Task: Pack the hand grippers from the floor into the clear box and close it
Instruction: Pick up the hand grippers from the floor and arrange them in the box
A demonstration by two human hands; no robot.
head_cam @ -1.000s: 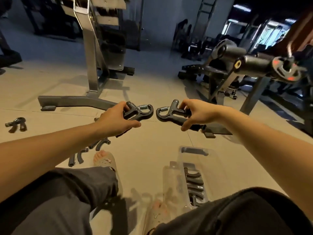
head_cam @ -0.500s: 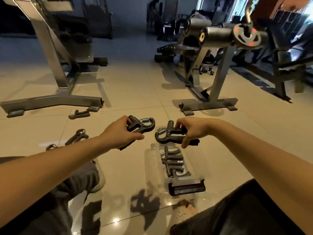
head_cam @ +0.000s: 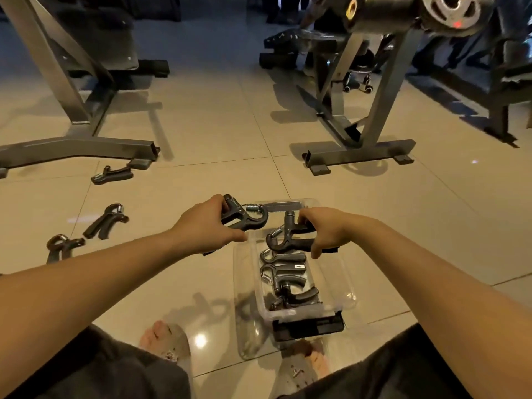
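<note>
My left hand [head_cam: 205, 226] grips a black hand gripper [head_cam: 244, 216] with a metal spring, held above the far left corner of the clear box [head_cam: 344, 286]. My right hand [head_cam: 325, 230] holds a second black hand gripper [head_cam: 288, 241] low over the box's far end. Several grippers lie packed in a row inside the box [head_cam: 285, 279]. On the floor to the left lie three loose grippers: one far [head_cam: 112, 174], one in the middle [head_cam: 106, 221], one near [head_cam: 62, 246].
The box's clear lid [head_cam: 244, 286] stands open along its left side, and a black latch [head_cam: 308, 326] closes its near end. Gym machine frames stand at the back left [head_cam: 77, 148] and back right [head_cam: 359, 155]. My feet and knees frame the bottom edge.
My view has tilted down toward the floor and the box. Both hands have come down and toward me with their grippers, from in front of me to just over the box.
</note>
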